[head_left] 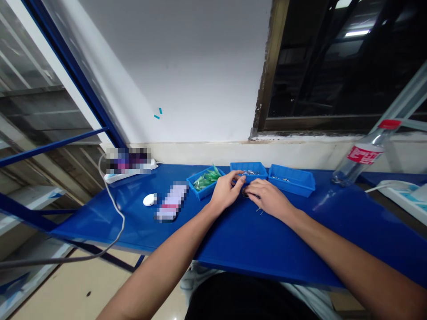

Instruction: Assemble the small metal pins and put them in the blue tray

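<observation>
My left hand (228,189) is at the front left of the middle blue bin (236,167), fingers reaching over its near edge. A small gap shows between thumb and forefinger, with nothing visible between them. Thin metal pins (251,172) lie in that bin. Just in front of it, my right hand (269,198) is low over the table, its fingers bent together. A small dark piece (251,194) shows at those fingertips, too hidden to name. Under the right hand, a few thin metal pins (260,210) lie on the blue table (247,244).
A left blue bin (200,194) holds green plastic packets (207,178); a right blue bin (302,182) holds a few small metal pieces. Farther left are a phone (173,200), a white round case (150,200) and a grey cable (122,218). A tilted plastic bottle (362,155) is at right.
</observation>
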`<move>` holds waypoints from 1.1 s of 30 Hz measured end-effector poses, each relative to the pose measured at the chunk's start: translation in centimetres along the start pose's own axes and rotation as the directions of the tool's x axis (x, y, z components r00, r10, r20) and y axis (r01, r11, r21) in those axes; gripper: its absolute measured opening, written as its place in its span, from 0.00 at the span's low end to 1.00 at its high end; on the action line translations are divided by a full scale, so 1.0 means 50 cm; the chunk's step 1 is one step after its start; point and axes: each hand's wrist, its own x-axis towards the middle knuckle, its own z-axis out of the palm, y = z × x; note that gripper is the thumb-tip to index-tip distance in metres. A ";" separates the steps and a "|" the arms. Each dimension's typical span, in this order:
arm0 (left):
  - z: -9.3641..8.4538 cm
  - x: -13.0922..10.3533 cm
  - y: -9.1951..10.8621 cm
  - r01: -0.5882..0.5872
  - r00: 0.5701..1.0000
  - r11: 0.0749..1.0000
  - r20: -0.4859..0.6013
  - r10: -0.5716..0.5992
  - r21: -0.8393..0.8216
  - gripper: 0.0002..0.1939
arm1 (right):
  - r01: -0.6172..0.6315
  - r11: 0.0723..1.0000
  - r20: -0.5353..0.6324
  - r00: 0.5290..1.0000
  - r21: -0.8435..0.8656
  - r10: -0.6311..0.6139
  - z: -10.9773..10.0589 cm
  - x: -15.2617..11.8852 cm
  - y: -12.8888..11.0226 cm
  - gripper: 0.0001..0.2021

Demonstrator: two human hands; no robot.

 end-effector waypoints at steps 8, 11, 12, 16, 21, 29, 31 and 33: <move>0.001 0.000 -0.001 -0.008 1.000 1.000 0.022 0.008 -0.003 0.18 | -0.048 0.998 -0.068 0.996 0.030 0.050 0.001 -0.007 0.014 0.09; 0.001 0.001 -0.002 -0.004 1.000 1.000 0.022 0.004 0.004 0.17 | -0.083 0.994 -0.134 0.987 0.077 0.093 -0.002 -0.006 0.007 0.09; 0.001 0.001 -0.002 -0.008 1.000 1.000 0.023 0.008 0.010 0.16 | -0.099 0.990 -0.157 0.981 0.097 0.113 -0.003 -0.006 0.005 0.09; 0.003 0.002 -0.006 -0.040 0.998 0.999 0.047 0.039 0.033 0.15 | -0.163 0.970 -0.226 0.953 0.178 0.201 -0.009 -0.005 -0.003 0.10; 0.002 0.001 -0.009 -0.048 0.994 0.998 0.104 0.043 0.047 0.16 | -0.203 0.951 -0.281 0.922 0.233 0.266 -0.022 -0.003 -0.012 0.09; 0.007 -0.005 -0.010 -0.030 0.979 0.995 0.200 0.049 -0.098 0.23 | -0.202 0.947 -0.355 0.891 0.248 0.284 -0.038 -0.002 -0.033 0.07; 0.008 -0.005 -0.009 -0.035 0.977 0.993 0.205 0.056 -0.109 0.21 | -0.196 0.937 -0.362 0.884 0.288 0.296 -0.037 -0.002 -0.034 0.06; 0.007 -0.003 -0.008 -0.035 0.977 0.994 0.208 0.057 -0.106 0.18 | -0.180 0.913 -0.357 0.879 0.367 0.317 -0.033 -0.001 -0.032 0.05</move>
